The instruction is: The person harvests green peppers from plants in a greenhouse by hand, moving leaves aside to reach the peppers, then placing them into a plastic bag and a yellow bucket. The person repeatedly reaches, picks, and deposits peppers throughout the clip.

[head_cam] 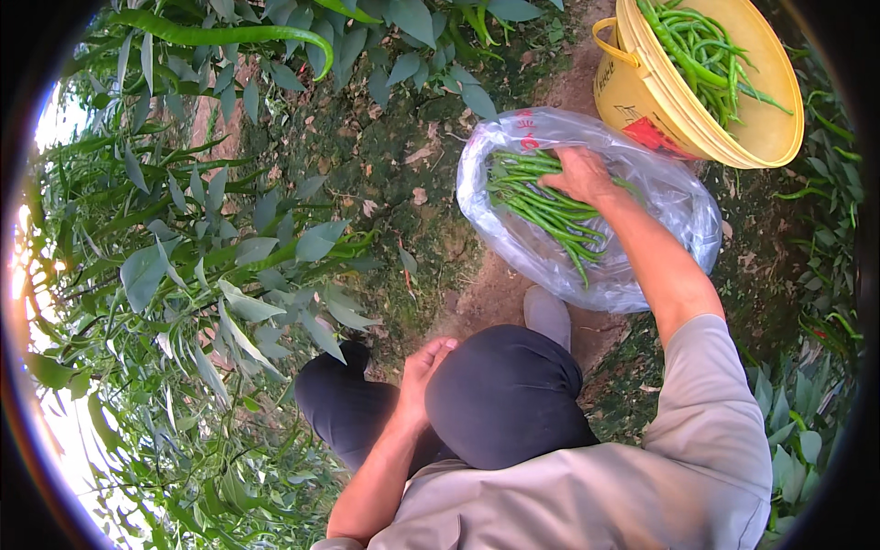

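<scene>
My right hand reaches into a clear plastic bag that stands open on the ground. Its fingers are down among long green chili peppers, most of them lying side by side. The fingertips are partly hidden, so whether they grip any pepper cannot be told. My left hand rests against the side of my bent knee, its fingers loosely curled. No object shows in it, though part of the palm is hidden.
A yellow plastic bucket leans at the upper right, more green peppers inside it. Pepper plants crowd the left, with a long pepper hanging at the top. More plants line the right. Dry leaves litter the soil.
</scene>
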`<state>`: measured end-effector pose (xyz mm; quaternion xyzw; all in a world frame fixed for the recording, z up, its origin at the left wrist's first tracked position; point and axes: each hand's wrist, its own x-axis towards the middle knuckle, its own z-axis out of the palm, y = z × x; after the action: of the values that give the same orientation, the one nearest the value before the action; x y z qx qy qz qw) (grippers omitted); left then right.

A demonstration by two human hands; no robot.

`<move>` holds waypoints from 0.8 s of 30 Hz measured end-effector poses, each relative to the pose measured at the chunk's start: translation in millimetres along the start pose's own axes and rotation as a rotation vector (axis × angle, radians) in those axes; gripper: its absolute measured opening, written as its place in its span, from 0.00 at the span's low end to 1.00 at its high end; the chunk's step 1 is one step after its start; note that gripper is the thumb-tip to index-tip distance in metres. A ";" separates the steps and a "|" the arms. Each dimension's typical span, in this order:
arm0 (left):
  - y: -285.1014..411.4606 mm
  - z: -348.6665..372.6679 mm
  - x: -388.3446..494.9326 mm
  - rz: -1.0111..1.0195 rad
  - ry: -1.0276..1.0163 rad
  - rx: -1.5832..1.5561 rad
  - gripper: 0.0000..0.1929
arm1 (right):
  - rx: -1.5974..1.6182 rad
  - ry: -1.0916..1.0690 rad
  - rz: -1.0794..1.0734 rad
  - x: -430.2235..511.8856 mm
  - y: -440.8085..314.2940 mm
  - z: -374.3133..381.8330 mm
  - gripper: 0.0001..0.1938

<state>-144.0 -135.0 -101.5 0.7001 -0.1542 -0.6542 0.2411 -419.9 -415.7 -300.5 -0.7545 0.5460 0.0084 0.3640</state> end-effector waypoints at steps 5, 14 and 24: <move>-1.5 -3.9 -1.3 -0.043 0.049 -0.069 0.16 | -0.211 0.219 -0.020 -4.3 10.9 41.7 0.25; -12.1 -30.7 -40.0 0.180 0.113 0.395 0.11 | -0.042 0.574 -0.140 -53.5 -47.4 38.9 0.24; -36.4 -103.6 -116.1 0.504 0.328 0.226 0.12 | 1.085 0.161 0.053 -196.2 -160.1 59.3 0.17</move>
<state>-56.3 -28.8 -20.5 0.7584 -0.3535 -0.4308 0.3380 -343.4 -199.9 -177.1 -0.4428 0.5169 -0.3228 0.6577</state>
